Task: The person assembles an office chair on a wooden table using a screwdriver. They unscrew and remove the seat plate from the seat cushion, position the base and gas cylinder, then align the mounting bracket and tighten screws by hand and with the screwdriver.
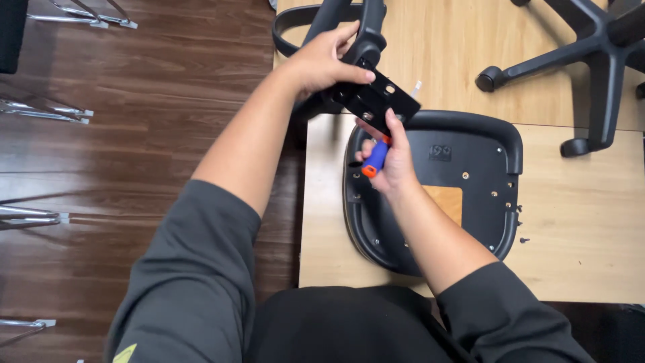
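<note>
At the far left, thin chrome metal chair legs [47,111] stand on the dark brown wooden plank floor [134,101]. Moving right, the person's left hand [326,60] is closed around a curved black plastic chair armrest [366,33], thumb and fingers wrapped over it just above its flat black metal mounting plate with holes [383,101]. The plate hangs tilted over the far left edge of the upturned black plastic office chair seat [470,175], which lies underside up on a light wooden tabletop [578,222].

Just beneath the plate, the right hand [390,161] is clamped on a small screwdriver with a blue and orange handle [375,160], held upright with its tip pointing at the plate's underside; whether the tip touches a screw cannot be told. The two hands are close together, one above the other.

A square of bare light wood [445,202] shows in the seat's middle. Loose small dark screws [523,239] lie on the table just right of the seat. Far right, a black five-star wheeled chair base [591,60] rests on the table.
</note>
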